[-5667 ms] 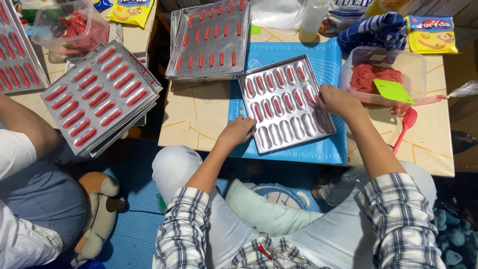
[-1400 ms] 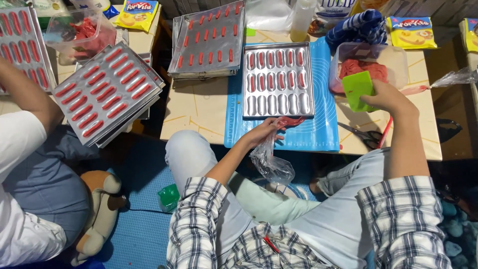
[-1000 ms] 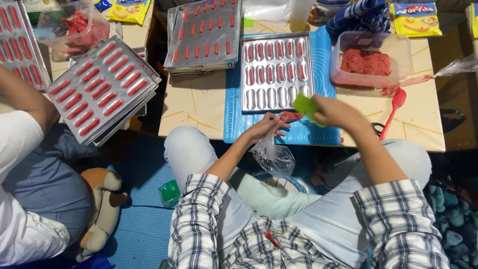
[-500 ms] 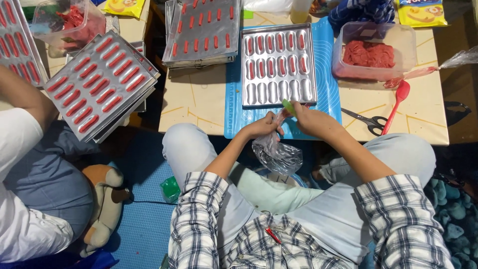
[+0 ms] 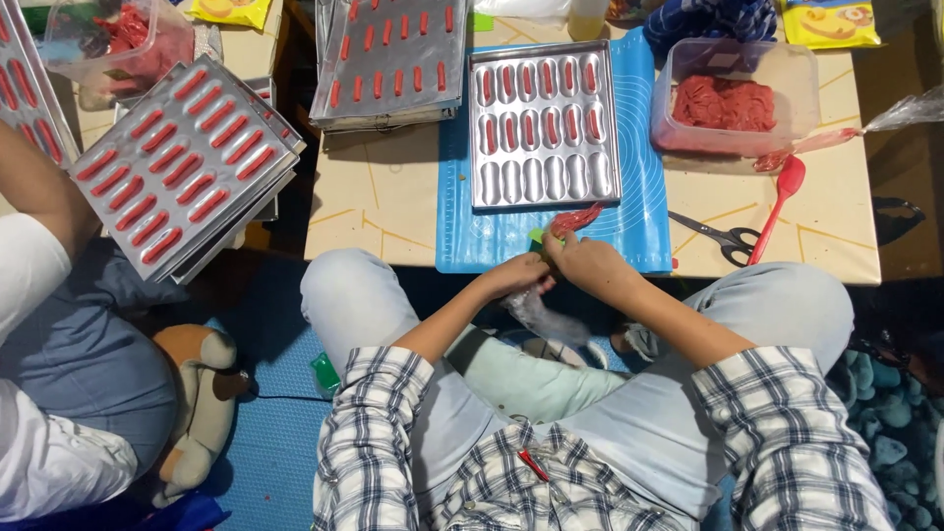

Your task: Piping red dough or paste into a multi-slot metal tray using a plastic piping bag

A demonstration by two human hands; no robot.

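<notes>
Both hands have drawn together at the near table edge: left hand (image 5: 513, 275) grips a clear bag (image 5: 544, 317) (red paste at its tip), right hand (image 5: 588, 264) closed around its top, near the metal tray (image 5: 543, 128).

Home food workshop: stacked filled moulds (image 5: 185, 162).

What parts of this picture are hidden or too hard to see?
All in the head view:
- The green piece between the left hand and right hand: the fingers cover most of it.
- The clear plastic bag under the hands: blurred, so its contents are unclear.
- The tray at the far left: cut off by the picture's edge.
- The scissors: one handle lies under the red spatula.
</notes>
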